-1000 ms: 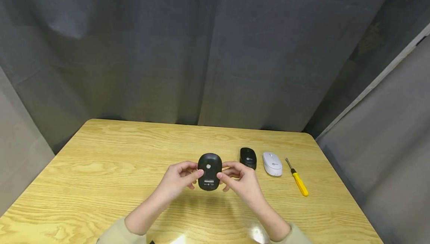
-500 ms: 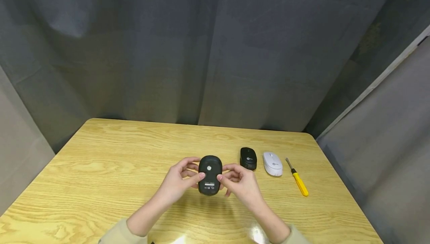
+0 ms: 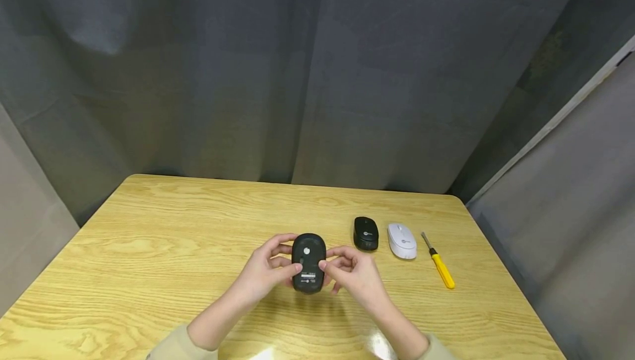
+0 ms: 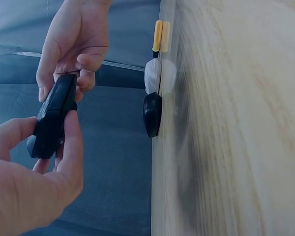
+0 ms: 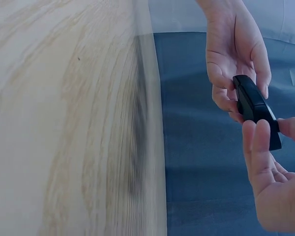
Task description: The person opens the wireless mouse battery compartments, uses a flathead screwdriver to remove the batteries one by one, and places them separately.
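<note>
A black computer mouse (image 3: 308, 261) is held up above the table, its underside with a pale round spot and a printed label facing the head camera. My left hand (image 3: 260, 274) pinches its left edge, thumb on the underside and fingers behind. On the opposite edge my right hand (image 3: 358, 277) grips it the same way. Both wrist views show the mouse (image 4: 54, 115) side-on between the two hands, well off the tabletop. Part of its top side is hidden by the fingers (image 5: 259, 152).
To the right on the wooden table (image 3: 173, 238) lie a second black mouse (image 3: 366, 233), a white mouse (image 3: 402, 241) and a screwdriver (image 3: 441, 269) with a yellow handle. A grey curtain (image 3: 238, 73) hangs behind the table's far edge.
Both hands have brought the held mouse slightly lower and nearer to me, its underside still up. The left thumb has shifted a little down. The things on the table have stayed put.
</note>
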The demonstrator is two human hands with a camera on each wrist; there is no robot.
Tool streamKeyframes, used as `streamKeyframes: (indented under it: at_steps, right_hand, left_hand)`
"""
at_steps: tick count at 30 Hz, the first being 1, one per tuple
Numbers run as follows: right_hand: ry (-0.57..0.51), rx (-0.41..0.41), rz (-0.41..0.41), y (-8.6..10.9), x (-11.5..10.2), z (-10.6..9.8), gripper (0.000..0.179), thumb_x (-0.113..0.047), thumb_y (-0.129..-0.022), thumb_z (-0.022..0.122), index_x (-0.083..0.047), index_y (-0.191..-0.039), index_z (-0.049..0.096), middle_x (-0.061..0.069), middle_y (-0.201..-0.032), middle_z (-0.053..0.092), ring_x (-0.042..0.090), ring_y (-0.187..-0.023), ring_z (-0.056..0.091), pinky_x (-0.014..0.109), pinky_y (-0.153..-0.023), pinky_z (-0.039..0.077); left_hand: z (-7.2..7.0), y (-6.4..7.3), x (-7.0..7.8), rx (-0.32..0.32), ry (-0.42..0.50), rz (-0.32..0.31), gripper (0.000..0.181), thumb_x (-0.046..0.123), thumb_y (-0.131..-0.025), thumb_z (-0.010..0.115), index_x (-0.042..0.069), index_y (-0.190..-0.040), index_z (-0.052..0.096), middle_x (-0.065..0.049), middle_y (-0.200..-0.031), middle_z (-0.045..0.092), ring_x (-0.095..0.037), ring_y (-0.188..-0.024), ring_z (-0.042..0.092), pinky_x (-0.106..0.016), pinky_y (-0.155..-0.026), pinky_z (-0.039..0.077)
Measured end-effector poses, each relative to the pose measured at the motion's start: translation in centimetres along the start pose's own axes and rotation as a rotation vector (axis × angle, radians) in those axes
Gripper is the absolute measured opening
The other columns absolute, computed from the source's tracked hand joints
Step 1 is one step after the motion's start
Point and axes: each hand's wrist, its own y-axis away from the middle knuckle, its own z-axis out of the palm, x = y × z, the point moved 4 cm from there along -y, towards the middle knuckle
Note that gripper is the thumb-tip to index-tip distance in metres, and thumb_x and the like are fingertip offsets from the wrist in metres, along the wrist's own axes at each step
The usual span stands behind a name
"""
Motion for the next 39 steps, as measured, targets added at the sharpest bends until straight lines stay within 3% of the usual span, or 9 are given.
streamKeyframes:
  at_steps: [9,16,24,28,31,39]
  right_hand:
    - [-0.011,-0.049,-0.026,0.1,0.7,0.1,0.042,-0.014,-0.084,0.071,0.002,-0.12,0.056,0.017,-0.09,0.069,0.03,-0.067,0.067,0.043,-0.055,0.056]
    - [0.01,-0.099,-0.125,0.0,0.3,0.4,0.055,-0.014,-0.084,0.071,-0.009,-0.133,0.048,0.019,-0.111,0.064,0.019,-0.082,0.067,0.04,-0.067,0.057]
    - [0.036,-0.196,-0.213,0.3,-1.2,1.0,0.049,-0.008,-0.086,0.068,-0.007,-0.131,0.048,0.022,-0.114,0.056,0.012,-0.069,0.063,0.038,-0.059,0.057]
    - [0.054,-0.211,-0.189,0.9,-2.9,1.1,0.046,-0.003,-0.085,0.067,-0.002,-0.128,0.05,0.021,-0.111,0.055,0.012,-0.061,0.059,0.033,-0.051,0.055]
    - [0.062,-0.224,-0.16,0.9,-2.9,1.2,0.045,-0.004,-0.084,0.068,-0.004,-0.126,0.051,0.02,-0.109,0.055,0.014,-0.057,0.058,0.033,-0.048,0.054]
    - [0.056,-0.256,-0.126,-0.1,-0.5,1.4,0.046,-0.004,-0.084,0.068,-0.01,-0.125,0.05,0.018,-0.11,0.052,0.013,-0.058,0.059,0.042,-0.048,0.054]
  left_hand:
    - [0.1,0.2,-0.4,-0.017,0.028,-0.032,0.058,0.005,-0.083,0.068,0.005,-0.135,0.042,-0.021,-0.117,0.049,-0.02,-0.085,0.064,-0.042,-0.07,0.057]
    - [0.0,0.6,-0.6,-0.056,0.057,-0.069,0.059,0.008,-0.084,0.068,0.002,-0.135,0.041,-0.021,-0.114,0.049,-0.022,-0.087,0.066,-0.043,-0.069,0.057]
    - [0.0,0.9,-0.9,-0.084,0.076,-0.12,0.06,0.01,-0.083,0.069,0.003,-0.135,0.041,-0.02,-0.114,0.051,-0.023,-0.087,0.067,-0.042,-0.068,0.057]
    - [0.2,1.1,-1.0,-0.093,0.084,-0.134,0.059,0.01,-0.082,0.069,0.002,-0.134,0.042,-0.019,-0.114,0.052,-0.023,-0.086,0.067,-0.042,-0.068,0.057]
    - [0.2,1.2,-1.1,-0.098,0.091,-0.138,0.059,0.009,-0.082,0.069,0.002,-0.134,0.042,-0.019,-0.113,0.053,-0.023,-0.086,0.067,-0.043,-0.068,0.057]
    - [0.3,1.2,-1.5,-0.115,0.098,-0.138,0.057,0.009,-0.083,0.069,0.001,-0.133,0.042,-0.02,-0.114,0.053,-0.024,-0.085,0.066,-0.042,-0.067,0.057]
